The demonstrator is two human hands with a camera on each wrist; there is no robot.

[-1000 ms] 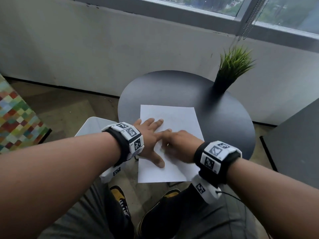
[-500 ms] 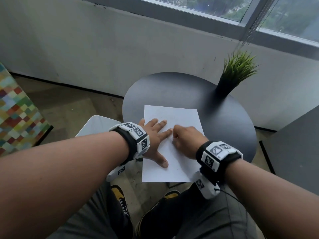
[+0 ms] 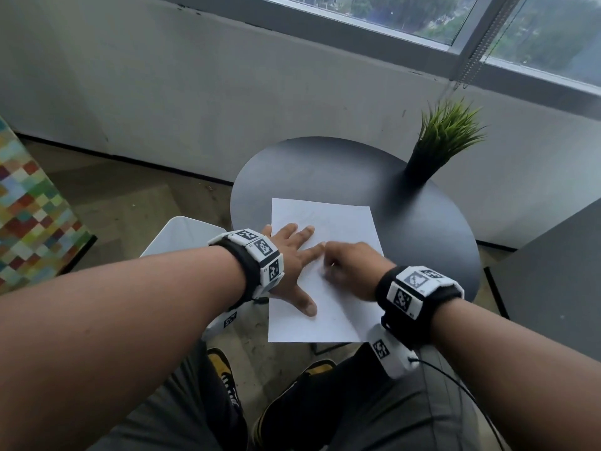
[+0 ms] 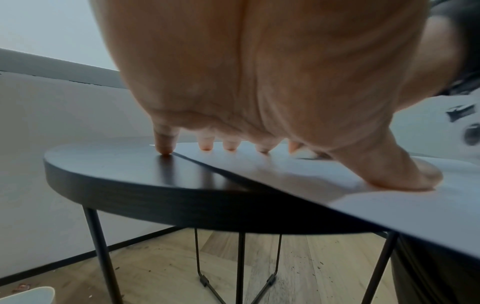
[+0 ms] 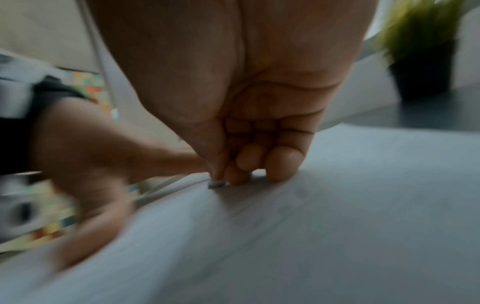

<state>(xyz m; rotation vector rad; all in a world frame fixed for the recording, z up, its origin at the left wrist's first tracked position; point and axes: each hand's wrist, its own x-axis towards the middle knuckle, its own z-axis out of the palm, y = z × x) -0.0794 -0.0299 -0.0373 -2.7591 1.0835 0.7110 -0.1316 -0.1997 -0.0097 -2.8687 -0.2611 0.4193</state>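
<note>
From my remote seat I read this as rubbing marks off the white rectangular sheet of paper (image 3: pixel 338 222), and I judge the job to be mid-way, not near its end. The sheet lies flat on the round black table (image 3: pixel 325 170), with its near end hanging out past the table's rim toward the person's knees. The left hand (image 3: pixel 292 255) is spread flat on the sheet's left half, thumb and 3 fingers pressing it down, while the little finger lands on the tabletop just beside the paper's edge. The right hand (image 3: pixel 351 268) sits just beside it, nearly touching the left forefinger. Its fingers are curled and pinch a small whitish block (image 5: pixel 217 183), probably an eraser, tip-down against the paper. The wrist view is blurred, so I cannot tell its exact shape. Faint grey marks (image 3: pixel 312 216) show on the far part of the sheet, beyond both hands, so I take that area as left to do. Whether anything remains under the hands I cannot tell. A green grass-like plant in a black pot (image 3: pixel 445 138) stands well apart at the table's far right.
</note>
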